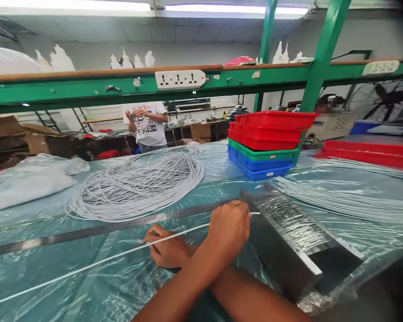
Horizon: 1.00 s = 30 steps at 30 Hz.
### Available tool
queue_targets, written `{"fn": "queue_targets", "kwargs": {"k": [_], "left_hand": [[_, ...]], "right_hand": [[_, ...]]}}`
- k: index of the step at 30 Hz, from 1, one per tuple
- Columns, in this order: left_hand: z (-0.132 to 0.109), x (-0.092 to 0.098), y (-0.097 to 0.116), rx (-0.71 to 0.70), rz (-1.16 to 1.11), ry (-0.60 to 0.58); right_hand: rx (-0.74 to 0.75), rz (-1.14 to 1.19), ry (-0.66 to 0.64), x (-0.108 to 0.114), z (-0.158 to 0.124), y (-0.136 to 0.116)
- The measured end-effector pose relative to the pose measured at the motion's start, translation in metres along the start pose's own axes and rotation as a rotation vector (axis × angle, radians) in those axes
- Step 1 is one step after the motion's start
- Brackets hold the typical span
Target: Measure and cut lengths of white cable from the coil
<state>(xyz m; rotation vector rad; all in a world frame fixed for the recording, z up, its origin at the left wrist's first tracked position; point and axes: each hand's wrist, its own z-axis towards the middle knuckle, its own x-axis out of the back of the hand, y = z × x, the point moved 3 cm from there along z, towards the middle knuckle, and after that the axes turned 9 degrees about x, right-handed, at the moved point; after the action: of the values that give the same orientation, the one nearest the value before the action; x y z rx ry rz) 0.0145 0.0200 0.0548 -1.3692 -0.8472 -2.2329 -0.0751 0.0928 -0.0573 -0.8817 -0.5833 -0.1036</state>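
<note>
My forearms cross over the table. My left hand [229,229] reaches over to the right and pinches the end of a thin white cord [97,264], whose tip pokes out toward a plastic-wrapped metal block [289,237]. My right hand [168,250] lies lower and to the left, its fingers closed on the same cord and resting on the table. The cord stretches taut from my hands to the lower left edge. A long steel ruler [121,226] lies just behind it, running left from the block.
A large coil of white cord [137,183] lies behind the ruler. Cut cord lengths [342,201] lie at the right. Red, green and blue trays [268,147] are stacked at the back. A person in a white T-shirt [149,127] stands beyond the table. Plastic sheeting [53,286] covers the tabletop.
</note>
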Motion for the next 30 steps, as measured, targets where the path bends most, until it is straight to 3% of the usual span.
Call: {"fn": "queue_targets", "kwargs": {"k": [3,10,15,24,28,30], "left_hand": [[0.005,-0.005,0.000,-0.018,-0.037,-0.057],[0.002,-0.011,-0.007,-0.076,-0.203,-0.021],[0.001,-0.011,-0.007,-0.089,-0.198,-0.049],[-0.001,-0.011,-0.003,-0.075,-0.139,-0.087],[-0.003,-0.011,0.000,-0.071,-0.104,-0.097],[-0.004,-0.011,0.001,-0.074,-0.079,-0.082]], "right_hand": [[-0.004,-0.101,-0.006,0.001,0.001,-0.001],[-0.018,-0.184,-0.012,0.001,0.000,-0.002],[0.010,-0.173,-0.008,-0.002,0.000,0.006],[-0.016,0.005,0.028,-0.010,0.008,0.021],[-0.123,0.177,0.037,-0.009,0.012,0.023],[-0.223,0.317,-0.026,-0.010,0.014,0.023]]}}
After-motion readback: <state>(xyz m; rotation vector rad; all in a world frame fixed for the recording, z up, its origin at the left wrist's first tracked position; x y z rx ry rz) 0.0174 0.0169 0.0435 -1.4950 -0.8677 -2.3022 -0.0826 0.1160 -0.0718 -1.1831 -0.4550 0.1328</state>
